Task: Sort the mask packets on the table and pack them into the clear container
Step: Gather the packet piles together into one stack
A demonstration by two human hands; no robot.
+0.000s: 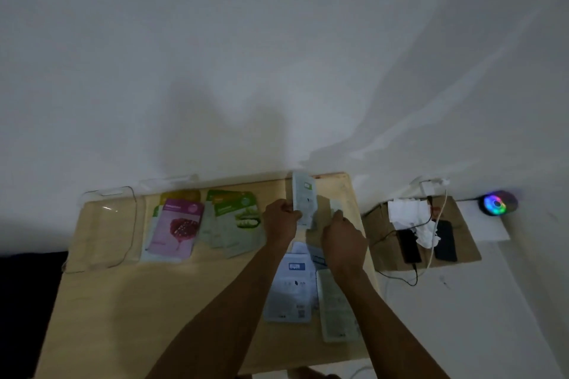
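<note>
1. Sorting step in hand: left hand [281,218] grasps a pale packet [304,201] raised upright over the table [129,301]; right hand [343,234] pinches a second pale packet [336,208] beside it.
2. Sorted stacks: pink-topped pile [175,229] and green pile [235,221] lie near the far edge; loose packets [291,292] rest between the forearms.
3. Next move, judged: matching each held packet to a pile.
4. Clear container [106,231], far left, appears empty.
</note>
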